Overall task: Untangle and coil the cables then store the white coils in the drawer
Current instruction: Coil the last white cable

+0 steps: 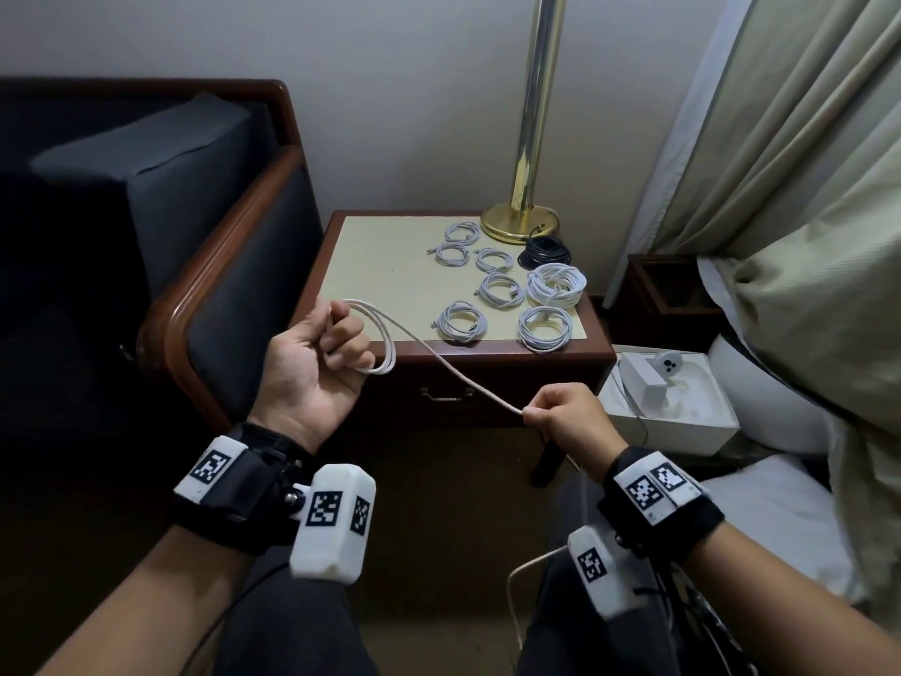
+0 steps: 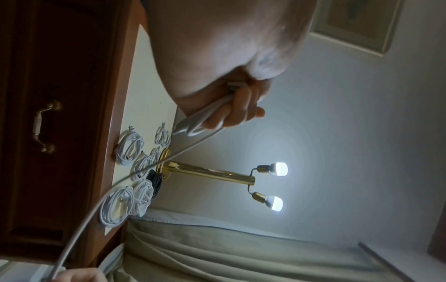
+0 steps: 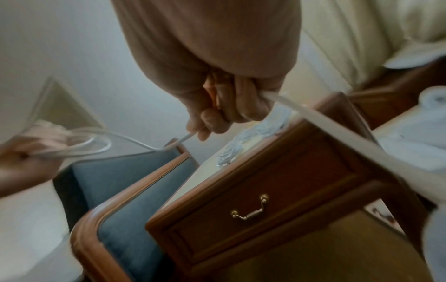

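Observation:
My left hand [image 1: 322, 348] grips a few loops of a white cable [image 1: 453, 365] in front of the nightstand [image 1: 370, 280]. That cable runs taut down to my right hand [image 1: 560, 412], which pinches it; its tail hangs toward my lap [image 1: 512, 578]. In the left wrist view the fingers [image 2: 241, 106] curl round the cable loops [image 2: 193, 124]. In the right wrist view the cable [image 3: 149, 147] leaves my right fingers [image 3: 212, 118] toward the blurred left hand [image 3: 31, 148]. Several white coils [image 1: 502, 290] and a black coil [image 1: 546, 251] lie on the nightstand. The drawer [image 1: 446, 393] below is closed.
A brass lamp base [image 1: 519, 222] stands at the nightstand's back. A dark armchair [image 1: 195, 285] sits left of it. A white box with a small white device [image 1: 668, 407] lies on the floor to the right, beside a curtain [image 1: 780, 187] and bedding.

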Demonstrator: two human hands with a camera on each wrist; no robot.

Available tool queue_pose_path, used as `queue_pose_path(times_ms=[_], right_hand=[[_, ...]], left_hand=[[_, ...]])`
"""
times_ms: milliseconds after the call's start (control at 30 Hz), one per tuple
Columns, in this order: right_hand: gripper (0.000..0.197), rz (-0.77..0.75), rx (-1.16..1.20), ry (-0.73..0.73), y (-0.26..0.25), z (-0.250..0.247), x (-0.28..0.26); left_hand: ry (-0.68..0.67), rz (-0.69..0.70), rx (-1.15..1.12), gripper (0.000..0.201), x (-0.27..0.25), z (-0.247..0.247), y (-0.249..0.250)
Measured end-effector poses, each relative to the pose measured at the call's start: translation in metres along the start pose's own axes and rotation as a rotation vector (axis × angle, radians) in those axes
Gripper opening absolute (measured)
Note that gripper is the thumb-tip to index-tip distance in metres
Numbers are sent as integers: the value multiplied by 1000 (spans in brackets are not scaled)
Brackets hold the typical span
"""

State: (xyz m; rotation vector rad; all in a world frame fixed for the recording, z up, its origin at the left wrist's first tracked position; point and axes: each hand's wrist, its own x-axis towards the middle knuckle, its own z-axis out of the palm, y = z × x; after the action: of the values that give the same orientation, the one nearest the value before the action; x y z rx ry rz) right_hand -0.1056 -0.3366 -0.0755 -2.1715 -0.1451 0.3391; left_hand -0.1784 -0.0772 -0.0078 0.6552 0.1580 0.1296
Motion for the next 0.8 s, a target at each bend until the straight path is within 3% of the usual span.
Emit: queue_pose_path(times_ms=[100,200,333,500,600,800], right_hand=[[28,-96,-244,-117,-13,7,-10],[31,-210,-263,-281,-27,11,-25],[38,-346,-64,-411,-39,7,-32],[32,-382,299,-563,-47,0,-37],[36,-399,388,-551,-54,-2,-39],[40,-335,444,-268,-63,0,-33]], left_hand=[[42,22,136,33,0,8,-9],[67,-15,362,31,-2,12,-18],[86,-27,671,31,-1,10,-29],[37,-66,795,31,-8,10,-38],[-28,-115,789,32,-14,11,-43],[-201,-236,738,38,-18,18,-44]])
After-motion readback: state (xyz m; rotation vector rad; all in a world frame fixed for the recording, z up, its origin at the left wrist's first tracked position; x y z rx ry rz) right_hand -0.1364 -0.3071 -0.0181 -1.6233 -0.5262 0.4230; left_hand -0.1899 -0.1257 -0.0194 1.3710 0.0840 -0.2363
